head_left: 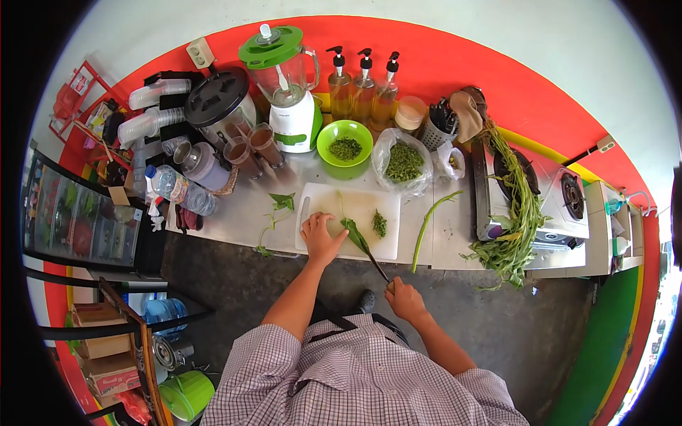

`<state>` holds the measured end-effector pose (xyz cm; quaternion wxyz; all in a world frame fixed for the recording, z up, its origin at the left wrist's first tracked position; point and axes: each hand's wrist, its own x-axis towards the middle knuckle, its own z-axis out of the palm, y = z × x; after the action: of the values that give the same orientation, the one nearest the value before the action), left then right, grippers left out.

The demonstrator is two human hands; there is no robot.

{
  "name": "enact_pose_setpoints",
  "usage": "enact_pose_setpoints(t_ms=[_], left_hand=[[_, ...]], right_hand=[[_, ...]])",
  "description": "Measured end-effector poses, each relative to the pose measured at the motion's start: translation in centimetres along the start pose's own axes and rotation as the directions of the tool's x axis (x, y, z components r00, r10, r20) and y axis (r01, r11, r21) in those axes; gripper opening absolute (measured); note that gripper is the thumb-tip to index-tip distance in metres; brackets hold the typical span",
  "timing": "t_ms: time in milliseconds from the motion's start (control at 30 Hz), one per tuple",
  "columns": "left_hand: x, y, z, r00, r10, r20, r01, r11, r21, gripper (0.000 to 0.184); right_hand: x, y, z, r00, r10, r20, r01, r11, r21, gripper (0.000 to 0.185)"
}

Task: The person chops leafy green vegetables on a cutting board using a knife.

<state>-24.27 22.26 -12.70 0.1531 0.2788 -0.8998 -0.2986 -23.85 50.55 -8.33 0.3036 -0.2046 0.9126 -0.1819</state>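
My right hand (406, 299) is closed round the handle of a knife (378, 267), whose blade points up and left to the white cutting board (386, 201). On the board's left part lies my left hand (323, 240), bent over, its fingertips beside a green leaf (354, 233); what it grips, if anything, is hidden. A small pile of chopped greens (379, 224) sits on the board's right side. Behind the board stand a green bowl (332, 167) and a plastic bag (423, 179), both holding chopped greens. A long green stalk (425, 224) lies right of the board.
A leafy sprig (283, 201) lies left of the board. Farther left are two brown drinks (245, 157) and a water bottle (186, 192). A blender (291, 121) and pump bottles (362, 92) stand behind. Long leafy stems (520, 184) drape over the stove (561, 220) at right.
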Motion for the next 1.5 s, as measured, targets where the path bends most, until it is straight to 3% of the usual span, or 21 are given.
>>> enact_pose_setpoints(t_ms=[167,600,867,1000,1200,1267,1500], left_hand=[[0.1,-0.3,-0.1,0.999,0.017,0.042,-0.016,1.000,-0.016,0.034],[0.4,-0.5,-0.3,0.997,-0.010,0.082,0.016,0.997,-0.075,0.025],[0.1,-1.9,0.2,0.995,0.068,0.073,-0.058,0.990,-0.127,0.007],[0.0,-1.9,-0.1,0.993,0.097,0.073,-0.087,0.987,-0.137,0.011],[-0.7,0.2,-0.8,0.994,0.088,0.061,-0.085,0.995,-0.058,0.032],[-0.7,0.4,-0.5,0.996,0.018,0.091,-0.017,1.000,-0.002,0.035],[-0.4,-0.9,-0.6,0.991,0.040,0.131,-0.031,0.997,-0.073,0.020]], right_hand=[[-0.8,0.3,-0.2,1.000,0.009,0.007,-0.009,1.000,0.000,0.036],[-4.1,-0.2,-1.9,0.999,0.052,-0.014,-0.053,0.995,-0.087,0.034],[-2.2,-2.3,-1.3,0.989,-0.003,-0.150,0.004,1.000,0.010,0.034],[-0.3,-3.7,-0.6,0.982,-0.019,-0.190,0.026,0.999,0.038,0.035],[3.9,-5.6,1.0,0.959,0.000,-0.284,0.048,0.986,0.161,0.036],[5.2,-6.2,0.9,0.935,-0.062,-0.349,0.167,0.945,0.280,0.035],[6.1,-7.3,1.2,0.953,-0.069,-0.296,0.152,0.951,0.268,0.034]])
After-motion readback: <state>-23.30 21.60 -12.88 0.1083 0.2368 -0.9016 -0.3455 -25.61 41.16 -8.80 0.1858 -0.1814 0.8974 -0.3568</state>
